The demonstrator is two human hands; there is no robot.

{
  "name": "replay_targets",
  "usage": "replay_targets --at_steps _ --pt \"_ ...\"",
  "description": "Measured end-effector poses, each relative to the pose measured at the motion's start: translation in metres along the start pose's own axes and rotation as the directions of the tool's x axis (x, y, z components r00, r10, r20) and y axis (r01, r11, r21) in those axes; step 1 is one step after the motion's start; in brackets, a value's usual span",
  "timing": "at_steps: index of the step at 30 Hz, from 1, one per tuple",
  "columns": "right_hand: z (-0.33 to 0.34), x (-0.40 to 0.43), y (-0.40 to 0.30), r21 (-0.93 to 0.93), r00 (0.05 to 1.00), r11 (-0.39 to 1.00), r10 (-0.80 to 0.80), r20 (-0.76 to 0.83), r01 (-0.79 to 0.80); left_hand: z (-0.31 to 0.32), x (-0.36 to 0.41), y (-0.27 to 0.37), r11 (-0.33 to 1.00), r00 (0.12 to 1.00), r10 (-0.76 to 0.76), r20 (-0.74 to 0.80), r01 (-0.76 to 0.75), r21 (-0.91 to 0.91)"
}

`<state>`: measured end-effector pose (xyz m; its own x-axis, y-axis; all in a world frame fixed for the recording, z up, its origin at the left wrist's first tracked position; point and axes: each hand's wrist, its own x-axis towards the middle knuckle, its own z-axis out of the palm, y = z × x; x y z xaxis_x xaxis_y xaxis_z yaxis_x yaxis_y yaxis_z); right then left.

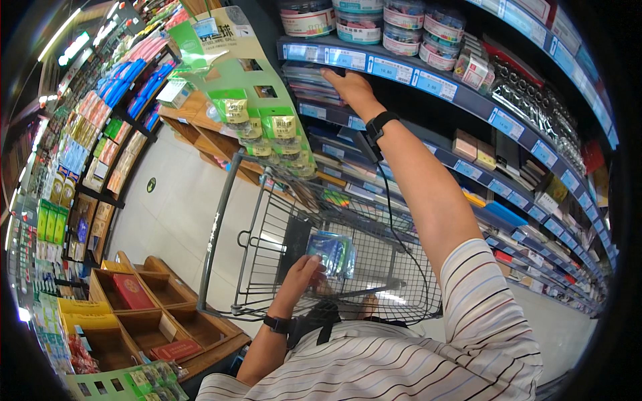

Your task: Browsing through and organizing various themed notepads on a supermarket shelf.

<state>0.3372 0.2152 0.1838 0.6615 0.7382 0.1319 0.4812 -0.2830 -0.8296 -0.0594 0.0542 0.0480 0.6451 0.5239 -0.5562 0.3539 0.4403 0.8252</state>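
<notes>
My right hand [352,90] reaches into a shelf below the round tubs, its thumb and fingers at a stack of thin, clear plastic-covered items [313,82]; whether it grips one cannot be told, as the shelf partly hides the fingers. My left hand [308,273] is low, above the metal shopping cart [241,200], beside several blue and green plastic packets [333,253]. Its fingers are bent near the packets' left edge, and whether they hold them is unclear. Both wrists wear black straps, and a cable hangs from the right one.
Shelves with price tags [386,70] curve along the right, bearing clear round tubs [358,25] and stationery. A green cardboard display [266,90] with hanging steel-wire-ball packs stands beyond the cart. A wooden compartment display [150,311] is at lower left. Tiled floor [170,200] shows left of the cart.
</notes>
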Motion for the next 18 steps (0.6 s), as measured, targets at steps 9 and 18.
replay_targets --at_steps 9,18 --pt "-0.013 -0.023 0.011 -0.079 0.992 0.996 -0.029 0.124 0.039 0.001 0.005 -0.005 1.000 1.000 -0.030 0.006 0.030 -0.002" --pt "0.010 -0.209 0.106 0.392 0.979 0.911 0.053 0.195 -0.127 -0.014 0.010 -0.038 0.999 1.000 0.010 -0.028 -0.009 0.047"
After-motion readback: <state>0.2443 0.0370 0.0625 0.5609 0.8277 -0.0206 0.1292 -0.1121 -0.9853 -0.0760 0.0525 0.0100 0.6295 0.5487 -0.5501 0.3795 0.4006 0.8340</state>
